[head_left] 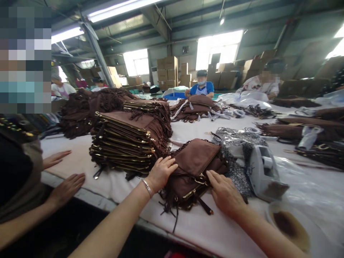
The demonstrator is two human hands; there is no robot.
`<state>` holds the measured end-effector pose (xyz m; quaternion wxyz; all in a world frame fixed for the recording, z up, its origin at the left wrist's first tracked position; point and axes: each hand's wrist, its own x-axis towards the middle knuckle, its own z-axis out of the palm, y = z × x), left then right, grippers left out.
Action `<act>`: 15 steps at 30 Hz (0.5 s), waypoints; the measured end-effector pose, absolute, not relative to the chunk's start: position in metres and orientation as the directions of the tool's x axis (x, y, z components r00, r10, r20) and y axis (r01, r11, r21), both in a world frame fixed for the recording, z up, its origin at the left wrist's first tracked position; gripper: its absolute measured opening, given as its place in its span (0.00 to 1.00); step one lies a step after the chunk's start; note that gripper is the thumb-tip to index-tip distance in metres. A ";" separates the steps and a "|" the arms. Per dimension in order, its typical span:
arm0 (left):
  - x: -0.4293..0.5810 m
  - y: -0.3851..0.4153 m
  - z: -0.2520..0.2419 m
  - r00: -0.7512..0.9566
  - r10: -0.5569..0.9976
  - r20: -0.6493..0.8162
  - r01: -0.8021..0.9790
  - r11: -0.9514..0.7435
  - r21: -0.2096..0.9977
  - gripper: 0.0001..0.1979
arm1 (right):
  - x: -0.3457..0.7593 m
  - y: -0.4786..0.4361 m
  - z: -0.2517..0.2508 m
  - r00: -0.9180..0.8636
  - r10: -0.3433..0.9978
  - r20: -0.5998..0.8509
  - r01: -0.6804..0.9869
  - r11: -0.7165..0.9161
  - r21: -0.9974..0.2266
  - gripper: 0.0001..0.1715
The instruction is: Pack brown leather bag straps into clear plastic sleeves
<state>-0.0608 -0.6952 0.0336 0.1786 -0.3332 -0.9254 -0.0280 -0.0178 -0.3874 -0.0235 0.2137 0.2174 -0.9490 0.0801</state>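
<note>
A small pile of brown fringed zip bags (195,156) lies on the white-covered table in front of me. The top bag lies flat, with a gold zip along its edge and a dark zip pull hanging at the front. My left hand (160,174), with a silver bracelet at its wrist, rests open with outstretched fingers against the pile's left side. On the other side, my right hand (225,191) touches the front right edge with extended fingers; its thumb is hidden. Left of my left hand stands a tall stack of similar brown bags (123,143), gold zips facing forward.
A tape dispenser (266,172) and black-and-white speckled material (232,143) lie to the right, near clear plastic (303,179) and a round container (288,225). A co-worker's hands (67,186) rest at the table's left edge. Other people sit across the table, with cardboard boxes (168,71) behind.
</note>
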 end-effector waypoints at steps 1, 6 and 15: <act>-0.048 -0.696 0.039 -0.715 0.580 0.390 0.626 0.780 -0.012 0.21 | -0.010 -0.388 -0.021 -0.805 -0.354 0.476 -0.441 0.894 -0.080 0.30; 0.015 -0.686 0.042 -0.729 0.513 0.453 0.654 0.718 0.240 0.11 | 0.020 -0.421 0.008 -0.694 -0.470 0.545 -0.656 0.725 -0.210 0.22; 0.036 -0.666 0.000 -0.763 0.407 0.502 0.569 0.791 0.224 0.06 | 0.020 -0.451 -0.007 -0.781 -0.398 0.481 -0.602 0.687 -0.408 0.07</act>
